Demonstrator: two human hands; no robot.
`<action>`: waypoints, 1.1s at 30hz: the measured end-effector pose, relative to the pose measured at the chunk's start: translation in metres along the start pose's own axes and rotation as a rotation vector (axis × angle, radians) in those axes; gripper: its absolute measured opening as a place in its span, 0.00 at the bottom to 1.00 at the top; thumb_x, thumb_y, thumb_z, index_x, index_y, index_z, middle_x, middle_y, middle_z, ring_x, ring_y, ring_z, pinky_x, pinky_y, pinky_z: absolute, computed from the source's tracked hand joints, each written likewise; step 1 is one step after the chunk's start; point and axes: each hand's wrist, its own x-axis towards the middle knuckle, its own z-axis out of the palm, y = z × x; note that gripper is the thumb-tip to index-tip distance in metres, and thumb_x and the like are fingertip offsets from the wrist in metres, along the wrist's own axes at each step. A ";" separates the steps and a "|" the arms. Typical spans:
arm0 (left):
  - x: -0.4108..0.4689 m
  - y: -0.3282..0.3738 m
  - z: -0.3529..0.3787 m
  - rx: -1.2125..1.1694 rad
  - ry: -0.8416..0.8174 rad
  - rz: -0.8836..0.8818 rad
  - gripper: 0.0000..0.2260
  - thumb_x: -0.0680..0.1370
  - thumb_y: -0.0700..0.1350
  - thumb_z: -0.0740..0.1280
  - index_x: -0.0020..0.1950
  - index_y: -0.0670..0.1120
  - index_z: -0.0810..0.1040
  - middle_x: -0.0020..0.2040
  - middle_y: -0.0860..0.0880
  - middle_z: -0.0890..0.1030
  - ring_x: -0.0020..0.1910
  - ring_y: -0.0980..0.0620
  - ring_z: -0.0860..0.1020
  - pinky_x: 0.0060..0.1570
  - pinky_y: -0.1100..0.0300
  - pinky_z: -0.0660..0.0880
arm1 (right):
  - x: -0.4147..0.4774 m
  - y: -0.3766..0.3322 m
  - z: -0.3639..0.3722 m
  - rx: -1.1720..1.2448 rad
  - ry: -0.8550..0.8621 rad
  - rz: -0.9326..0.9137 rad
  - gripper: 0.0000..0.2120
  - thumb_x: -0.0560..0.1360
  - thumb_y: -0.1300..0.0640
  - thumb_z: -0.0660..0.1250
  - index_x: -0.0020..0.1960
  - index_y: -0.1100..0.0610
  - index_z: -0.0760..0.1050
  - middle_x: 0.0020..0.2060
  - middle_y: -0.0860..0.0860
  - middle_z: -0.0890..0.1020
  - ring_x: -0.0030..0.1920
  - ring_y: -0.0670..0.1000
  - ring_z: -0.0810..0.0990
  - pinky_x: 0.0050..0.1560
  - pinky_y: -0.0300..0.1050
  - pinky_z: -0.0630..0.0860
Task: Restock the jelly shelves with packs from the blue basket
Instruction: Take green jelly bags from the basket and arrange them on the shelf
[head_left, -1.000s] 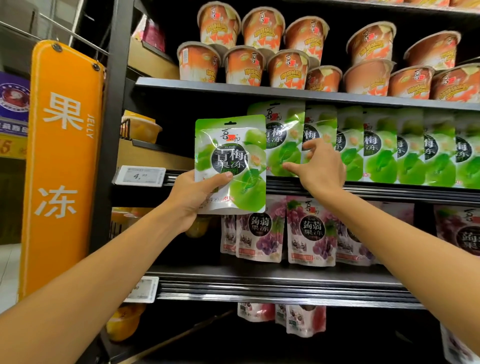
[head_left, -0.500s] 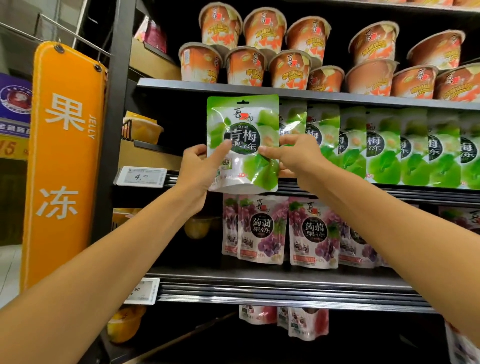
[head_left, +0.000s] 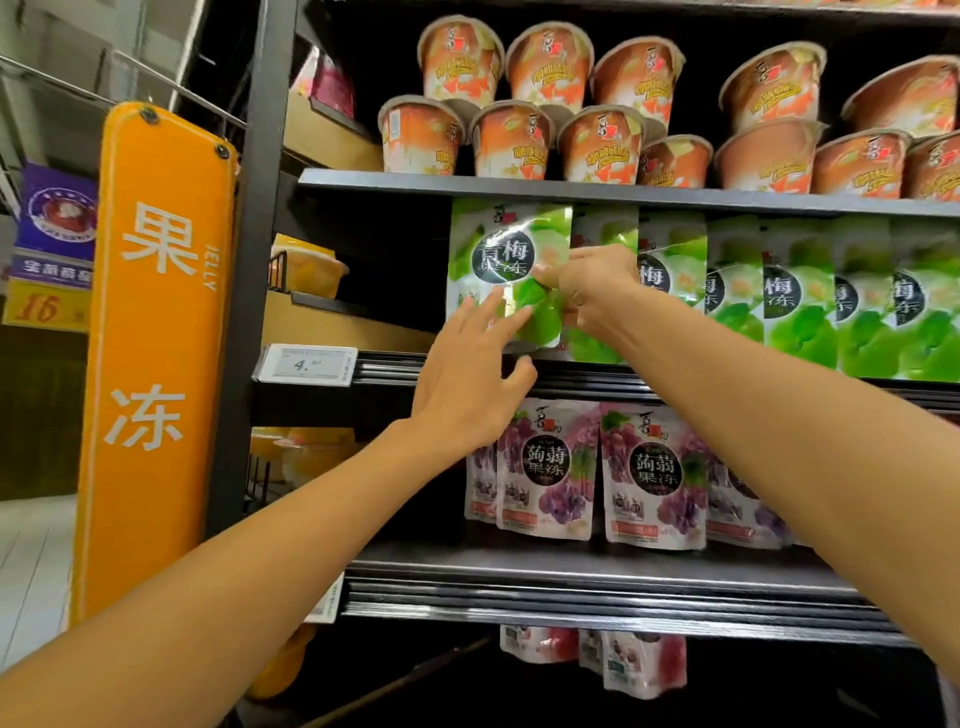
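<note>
Bare left hand (head_left: 467, 384), right hand (head_left: 587, 296), forearms (head_left: 234, 597)

Bright overhead store light hits the shelf fronts (head_left: 623, 189), while the recesses behind fall near black. White glare streaks the top of the green pack (head_left: 498, 244). The left hand (head_left: 467, 384) and right hand (head_left: 592, 291) are motion-smeared. Wide-angle distortion leans the orange sign (head_left: 156, 338) at left.

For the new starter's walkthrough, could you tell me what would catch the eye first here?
The tall orange sign at the left stands out first. At centre, the right hand pinches a green pack at the left end of its row, the left hand touching its lower part. Orange cups are stacked on the shelf above.
</note>
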 end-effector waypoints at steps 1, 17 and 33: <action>0.000 0.000 0.003 0.009 -0.036 -0.017 0.25 0.82 0.50 0.61 0.78 0.53 0.60 0.81 0.50 0.53 0.80 0.50 0.50 0.78 0.51 0.51 | 0.000 0.002 0.002 -0.038 0.014 -0.037 0.11 0.69 0.63 0.78 0.48 0.60 0.78 0.49 0.59 0.84 0.48 0.59 0.84 0.51 0.56 0.82; -0.008 0.006 0.022 0.025 -0.022 -0.069 0.22 0.81 0.51 0.59 0.76 0.56 0.64 0.80 0.47 0.58 0.78 0.50 0.57 0.77 0.48 0.41 | -0.010 0.028 -0.030 -0.428 0.042 -0.329 0.14 0.73 0.68 0.72 0.57 0.60 0.77 0.50 0.61 0.83 0.38 0.55 0.85 0.40 0.50 0.84; -0.061 0.033 0.024 -0.472 0.086 -0.105 0.12 0.79 0.38 0.64 0.60 0.49 0.79 0.59 0.55 0.80 0.58 0.61 0.76 0.61 0.69 0.71 | -0.067 0.086 -0.077 -0.263 -0.048 -0.402 0.04 0.74 0.60 0.68 0.44 0.52 0.80 0.34 0.50 0.83 0.35 0.47 0.81 0.41 0.49 0.82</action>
